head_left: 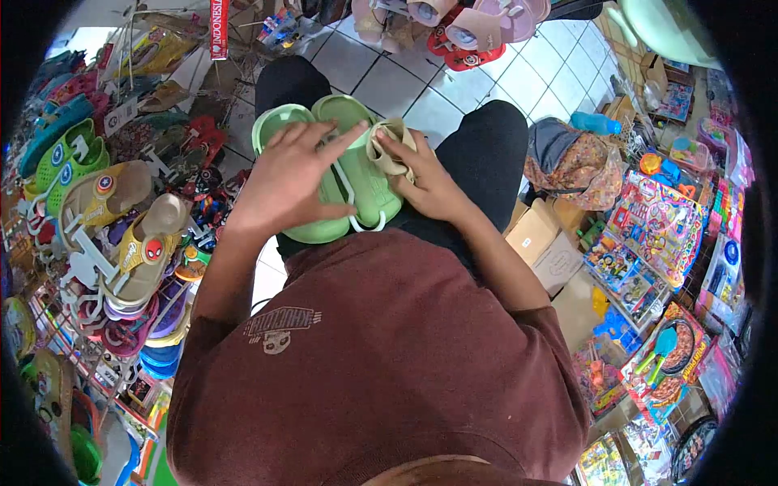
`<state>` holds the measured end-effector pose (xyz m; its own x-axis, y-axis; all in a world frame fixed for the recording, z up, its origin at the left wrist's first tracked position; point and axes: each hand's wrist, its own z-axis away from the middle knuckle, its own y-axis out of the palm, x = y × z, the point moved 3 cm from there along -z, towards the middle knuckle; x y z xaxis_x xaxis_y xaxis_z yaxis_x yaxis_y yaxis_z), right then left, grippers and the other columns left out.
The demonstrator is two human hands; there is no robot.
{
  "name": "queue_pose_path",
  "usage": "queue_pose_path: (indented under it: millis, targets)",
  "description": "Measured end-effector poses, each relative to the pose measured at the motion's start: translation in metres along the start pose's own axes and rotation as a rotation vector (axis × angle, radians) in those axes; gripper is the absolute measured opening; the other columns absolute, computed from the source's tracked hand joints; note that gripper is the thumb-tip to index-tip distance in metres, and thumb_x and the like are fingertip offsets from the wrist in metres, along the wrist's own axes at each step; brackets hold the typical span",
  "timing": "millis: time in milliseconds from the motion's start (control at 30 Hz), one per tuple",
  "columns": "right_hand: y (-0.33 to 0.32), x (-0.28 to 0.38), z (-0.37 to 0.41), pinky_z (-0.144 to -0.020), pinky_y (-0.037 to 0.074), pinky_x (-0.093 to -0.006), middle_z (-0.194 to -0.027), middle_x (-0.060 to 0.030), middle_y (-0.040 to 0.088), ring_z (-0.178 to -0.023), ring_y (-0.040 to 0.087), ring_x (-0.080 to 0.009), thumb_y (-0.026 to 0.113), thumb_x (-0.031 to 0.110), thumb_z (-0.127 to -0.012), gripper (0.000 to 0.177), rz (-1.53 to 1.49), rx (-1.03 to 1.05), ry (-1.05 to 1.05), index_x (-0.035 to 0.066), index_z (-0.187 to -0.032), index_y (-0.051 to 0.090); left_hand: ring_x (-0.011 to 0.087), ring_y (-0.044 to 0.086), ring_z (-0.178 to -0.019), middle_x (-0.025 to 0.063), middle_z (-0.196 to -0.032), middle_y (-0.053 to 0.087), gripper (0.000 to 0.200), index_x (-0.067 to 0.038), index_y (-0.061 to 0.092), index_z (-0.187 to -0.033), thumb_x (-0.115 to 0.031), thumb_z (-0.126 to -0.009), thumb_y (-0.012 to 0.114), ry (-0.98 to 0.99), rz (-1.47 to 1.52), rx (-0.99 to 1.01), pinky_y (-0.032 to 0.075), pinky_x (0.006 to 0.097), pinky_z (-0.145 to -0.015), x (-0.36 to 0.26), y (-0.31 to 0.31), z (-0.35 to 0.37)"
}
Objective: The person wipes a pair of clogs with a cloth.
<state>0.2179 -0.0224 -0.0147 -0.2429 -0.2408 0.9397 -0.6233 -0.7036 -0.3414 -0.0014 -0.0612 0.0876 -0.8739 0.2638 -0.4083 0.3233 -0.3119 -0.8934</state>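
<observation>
A pair of light green slip-on sandals (374,190) rests on my lap, side by side, with a white plastic hanger (350,182) between them and its hook near my shirt. Spread over the left sandal, my left hand (284,174) has its fingers stretched out, the index reaching towards the right sandal and the thumb near the hanger. My right hand (425,182) grips a bunched beige cloth (389,146) against the right sandal's upper part. The left sandal is partly hidden under my left hand.
Racks of hanging sandals (105,194) crowd the left side. More sandals (470,32) hang ahead above the tiled floor (389,85). At right are a patterned bag (583,166), an open cardboard box (539,243) and packaged toys (656,231).
</observation>
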Motion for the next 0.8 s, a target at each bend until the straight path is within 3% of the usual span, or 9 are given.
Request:
queue_pose_path:
  millis: [33,133,233,333,533,567,700,800]
  targets:
    - [0.000,0.001,-0.001,-0.116,0.033,-0.0455,-0.145,-0.0263,0.042,-0.136,0.043,-0.0448,0.060,0.011,-0.085,0.072,-0.034,-0.002,-0.004,0.020,-0.154,0.045,0.0393,0.050,-0.134,0.0222,-0.142,0.052,0.116,-0.018,0.032,-0.159,-0.042,-0.061,0.090,-0.030,0.053,0.083,0.032,0.0527,-0.118,-0.003,-0.002,0.003]
    - [0.003,-0.001,-0.008,-0.116,0.034,-0.0453,-0.145,-0.0247,0.045,-0.138,0.043,-0.0433,0.059,0.009,-0.086,0.069,-0.050,-0.017,-0.009,0.019,-0.153,0.047,0.0410,0.047,-0.137,0.0261,-0.145,0.048,0.128,-0.012,0.025,-0.161,-0.048,-0.056,0.090,-0.067,-0.125,0.129,0.023,0.0636,-0.119,-0.013,0.006,0.010]
    - [0.006,0.002,-0.012,-0.115,0.036,-0.0457,-0.143,-0.0237,0.047,-0.135,0.045,-0.0427,0.060,0.009,-0.087,0.066,-0.064,-0.073,-0.012,0.020,-0.152,0.048,0.0429,0.043,-0.140,0.0274,-0.148,0.044,0.135,-0.006,0.022,-0.160,-0.064,-0.056,0.084,-0.108,-0.194,0.051,0.011,0.0736,-0.117,-0.020,0.012,0.009]
    - [0.003,0.008,-0.015,-0.112,0.038,-0.0472,-0.141,-0.0243,0.048,-0.131,0.047,-0.0433,0.065,0.014,-0.089,0.062,0.038,-0.092,-0.054,0.023,-0.149,0.052,0.0415,0.039,-0.143,0.0247,-0.150,0.043,0.137,-0.007,0.019,-0.161,-0.076,-0.057,0.077,-0.178,-0.234,0.002,0.007,0.0736,-0.117,-0.025,0.022,0.008]
    - [-0.004,0.028,-0.005,-0.101,0.043,-0.0471,-0.130,-0.0202,0.055,-0.115,0.053,-0.0386,0.071,0.024,-0.086,0.057,0.483,0.027,-0.266,0.029,-0.141,0.061,0.0385,0.042,-0.137,0.0201,-0.146,0.045,0.136,-0.009,0.024,-0.160,-0.085,-0.058,0.071,-0.165,-0.248,-0.093,0.008,0.0715,-0.117,-0.020,0.031,0.009]
    - [-0.005,0.030,0.000,-0.099,0.042,-0.0463,-0.126,-0.0182,0.056,-0.109,0.054,-0.0360,0.072,0.021,-0.084,0.056,0.441,0.059,-0.245,0.030,-0.138,0.063,0.0384,0.042,-0.136,0.0195,-0.146,0.044,0.133,-0.012,0.024,-0.160,-0.083,-0.058,0.073,-0.163,-0.249,-0.092,0.011,0.0704,-0.116,-0.020,0.032,0.011]
    - [-0.027,0.034,0.018,-0.101,0.042,-0.0458,-0.125,-0.0148,0.057,-0.111,0.055,-0.0341,0.067,0.012,-0.080,0.051,0.226,0.357,-0.159,0.027,-0.128,0.071,0.0382,0.043,-0.135,0.0178,-0.149,0.042,0.125,-0.023,0.027,-0.160,-0.070,-0.058,0.079,-0.198,-0.196,-0.022,0.026,0.0651,-0.111,-0.018,0.031,0.012]
    - [-0.038,0.034,0.009,-0.102,0.043,-0.0466,-0.128,-0.0146,0.057,-0.117,0.055,-0.0356,0.067,0.012,-0.078,0.050,0.145,0.361,-0.168,0.024,-0.126,0.073,0.0382,0.042,-0.135,0.0173,-0.150,0.041,0.122,-0.028,0.027,-0.160,-0.060,-0.056,0.082,-0.228,-0.146,0.027,0.036,0.0604,-0.103,-0.017,0.024,0.009]
